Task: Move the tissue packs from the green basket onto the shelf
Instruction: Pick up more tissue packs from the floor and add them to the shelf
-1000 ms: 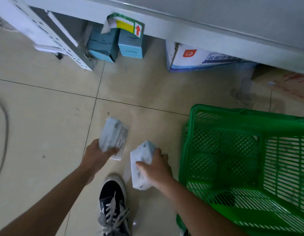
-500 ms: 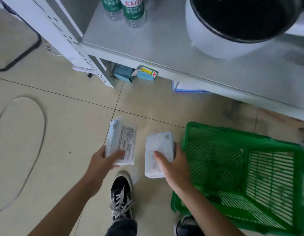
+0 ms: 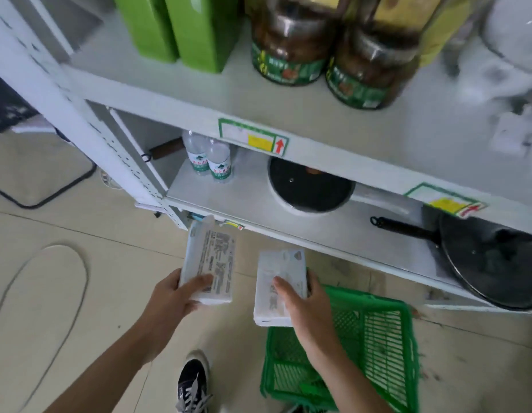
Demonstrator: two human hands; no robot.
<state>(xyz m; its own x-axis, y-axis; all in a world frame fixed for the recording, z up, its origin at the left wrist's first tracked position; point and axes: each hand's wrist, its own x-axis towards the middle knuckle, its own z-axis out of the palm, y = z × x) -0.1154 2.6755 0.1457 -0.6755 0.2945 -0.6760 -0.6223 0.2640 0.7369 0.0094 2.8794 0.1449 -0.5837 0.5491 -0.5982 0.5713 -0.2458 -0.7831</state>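
Observation:
My left hand (image 3: 172, 296) grips a white tissue pack (image 3: 209, 260) with printed text facing up, held over the floor just in front of the lower shelf (image 3: 333, 225). My right hand (image 3: 306, 308) grips a second white tissue pack (image 3: 278, 278) above the near left corner of the green basket (image 3: 378, 329). The basket stands on the tiled floor below the shelf, and I see no packs inside it. Both packs are clear of the shelf board.
On the lower shelf stand two water bottles (image 3: 209, 159), a round black-lidded pot (image 3: 309, 186) and a black frying pan (image 3: 482, 257). The upper shelf (image 3: 199, 93) holds green boxes (image 3: 181, 28) and jars (image 3: 318, 46). A grey cable (image 3: 80, 263) loops on the floor at left. My shoe (image 3: 193, 383) is below.
The view has tilted upward, bringing both shelves into sight. Both hands have risen with their packs from near the floor toward the lower shelf's front edge.

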